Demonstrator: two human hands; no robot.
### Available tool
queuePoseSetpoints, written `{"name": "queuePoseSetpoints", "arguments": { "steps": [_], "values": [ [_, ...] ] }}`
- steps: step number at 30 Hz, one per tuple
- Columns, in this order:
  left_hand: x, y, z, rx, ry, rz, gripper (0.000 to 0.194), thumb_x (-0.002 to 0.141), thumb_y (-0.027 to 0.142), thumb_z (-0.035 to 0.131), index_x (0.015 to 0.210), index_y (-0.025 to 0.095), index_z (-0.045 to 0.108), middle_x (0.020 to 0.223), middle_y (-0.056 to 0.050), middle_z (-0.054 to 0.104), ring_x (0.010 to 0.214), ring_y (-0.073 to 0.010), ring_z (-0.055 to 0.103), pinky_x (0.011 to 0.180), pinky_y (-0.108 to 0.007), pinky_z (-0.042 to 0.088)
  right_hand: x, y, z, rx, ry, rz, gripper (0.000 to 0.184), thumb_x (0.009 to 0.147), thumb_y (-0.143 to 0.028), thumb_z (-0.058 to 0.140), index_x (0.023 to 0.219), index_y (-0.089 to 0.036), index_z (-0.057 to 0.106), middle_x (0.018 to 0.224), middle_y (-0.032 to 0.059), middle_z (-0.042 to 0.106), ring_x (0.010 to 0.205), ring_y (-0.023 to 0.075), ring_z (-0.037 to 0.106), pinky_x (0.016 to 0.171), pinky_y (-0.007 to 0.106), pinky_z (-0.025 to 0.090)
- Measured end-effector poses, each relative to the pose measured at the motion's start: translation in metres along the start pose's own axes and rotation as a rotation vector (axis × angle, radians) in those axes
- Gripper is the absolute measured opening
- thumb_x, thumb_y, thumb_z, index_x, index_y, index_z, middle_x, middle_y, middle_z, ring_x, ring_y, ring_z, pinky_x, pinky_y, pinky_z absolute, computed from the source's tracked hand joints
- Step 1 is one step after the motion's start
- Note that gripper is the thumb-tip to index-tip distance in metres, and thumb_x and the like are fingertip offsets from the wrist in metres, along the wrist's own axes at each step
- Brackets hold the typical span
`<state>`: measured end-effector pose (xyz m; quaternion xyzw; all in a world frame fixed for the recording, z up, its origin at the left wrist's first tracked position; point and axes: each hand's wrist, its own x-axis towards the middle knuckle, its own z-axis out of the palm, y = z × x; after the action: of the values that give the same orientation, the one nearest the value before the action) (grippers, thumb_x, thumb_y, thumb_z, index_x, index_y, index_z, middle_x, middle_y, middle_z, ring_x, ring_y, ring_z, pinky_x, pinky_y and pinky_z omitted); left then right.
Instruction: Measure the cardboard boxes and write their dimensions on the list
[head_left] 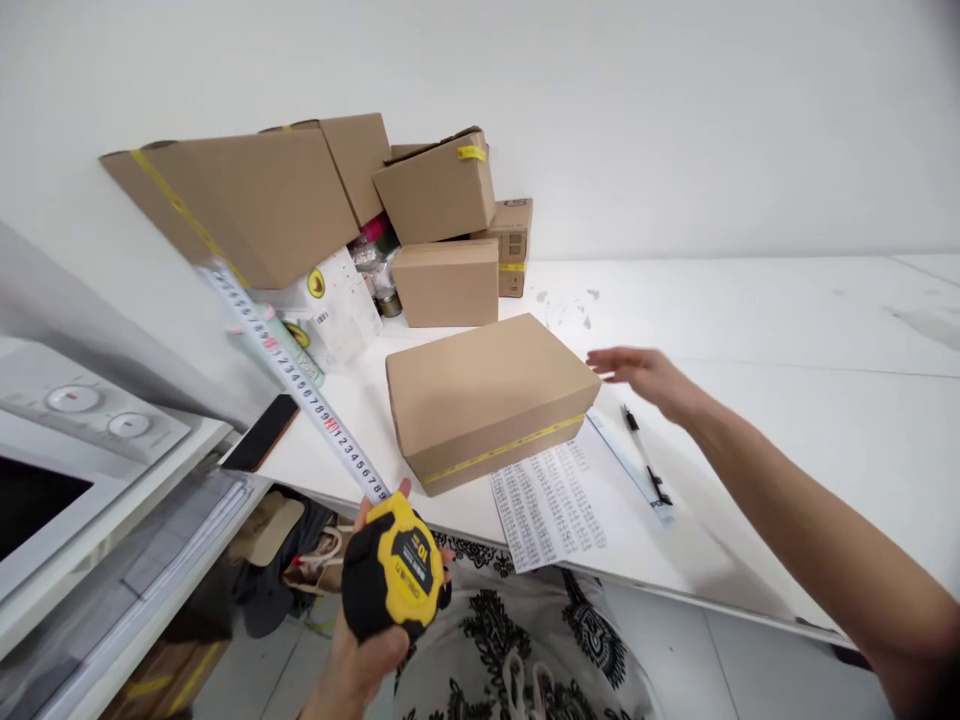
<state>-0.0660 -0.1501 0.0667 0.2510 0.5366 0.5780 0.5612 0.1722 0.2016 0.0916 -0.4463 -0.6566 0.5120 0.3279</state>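
Both stiff and light, probably, grips best by case [396, 570]: left hand [361, 658] wrapped around tape measure [401, 560], right hand [651, 380] loosely spread, empty.

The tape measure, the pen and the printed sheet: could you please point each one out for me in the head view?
Tape measure [409, 572]: head view, on the front of its case.
Pen [645, 452]: head view, mid-barrel.
Printed sheet [549, 510]: head view, on its printed face.

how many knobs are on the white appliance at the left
2 in view: the left knob, and the right knob beside it, slightly lower in the picture. The appliance is cut off, so others may be out of view.
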Motion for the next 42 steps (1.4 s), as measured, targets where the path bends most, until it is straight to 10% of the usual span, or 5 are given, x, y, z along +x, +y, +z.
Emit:
{"name": "queuePoseSetpoints", "arguments": {
  "steps": [5, 14, 20, 32, 42],
  "values": [
    [0.017, 0.003, -0.025, -0.068, 0.067, 0.293, 0.101, 0.053, 0.065, 0.089, 0.142, 0.031, 0.058, 0.119, -0.014, 0.074, 0.106, -0.0453, 0.072, 0.077, -0.056, 0.065, -0.041, -0.003, 0.009, -0.034, -0.361, -0.064, 0.029, 0.078, -0.036, 0.073, 0.106, -0.026, 0.076, 0.121, 0.0075, 0.075, 0.119, 0.0311, 0.064, 0.111, 0.053, 0.045],
    [0.045, 0.101, -0.014, -0.046, -0.007, 0.526, 0.087, 0.056, 0.048, 0.094, 0.135, 0.029, 0.062, 0.137, -0.016, 0.065, 0.08, -0.0374, 0.077, 0.06, -0.054, 0.067, -0.027, -0.061, 0.019, -0.086, 0.012, -0.108, 0.047, 0.079, -0.051, 0.077, 0.115, -0.026, 0.062, 0.11, 0.0097, 0.07, 0.074, 0.02, 0.063, 0.048, 0.031, 0.047],
    [0.052, 0.11, 0.019, -0.063, -0.106, 0.58, 0.087, 0.061, 0.047, 0.092, 0.139, 0.032, 0.058, 0.14, -0.014, 0.064, 0.087, -0.0374, 0.076, 0.065, -0.052, 0.067, 0.02, -0.061, 0.033, -0.093, 0.003, 0.013, 0.035, 0.082, -0.05, 0.073, 0.097, -0.021, 0.062, 0.096, 0.0105, 0.07, 0.061, 0.0146, 0.053, 0.042, 0.027, 0.032],
    [0.039, 0.07, 0.096, -0.327, -0.306, 0.009, 0.061, 0.075, 0.052, 0.081, 0.123, 0.02, 0.061, 0.126, -0.015, 0.064, 0.08, -0.0264, 0.074, 0.062, -0.035, 0.061, 0.101, -0.099, 0.067, -0.467, 0.104, -0.384, 0.042, 0.096, -0.032, 0.05, 0.132, -0.015, 0.062, 0.138, 0.0164, 0.065, 0.123, 0.0307, 0.061, 0.108, 0.047, 0.046],
    [0.053, 0.085, 0.118, -0.316, -0.294, -0.063, 0.063, 0.068, 0.059, 0.083, 0.106, 0.015, 0.06, 0.101, -0.009, 0.064, 0.076, -0.0247, 0.072, 0.063, -0.036, 0.06, 0.124, -0.12, 0.11, -0.37, -0.229, -0.249, 0.049, 0.096, -0.042, 0.053, 0.142, -0.025, 0.061, 0.146, 0.0103, 0.063, 0.122, 0.0315, 0.064, 0.104, 0.047, 0.052]
  ]
}}
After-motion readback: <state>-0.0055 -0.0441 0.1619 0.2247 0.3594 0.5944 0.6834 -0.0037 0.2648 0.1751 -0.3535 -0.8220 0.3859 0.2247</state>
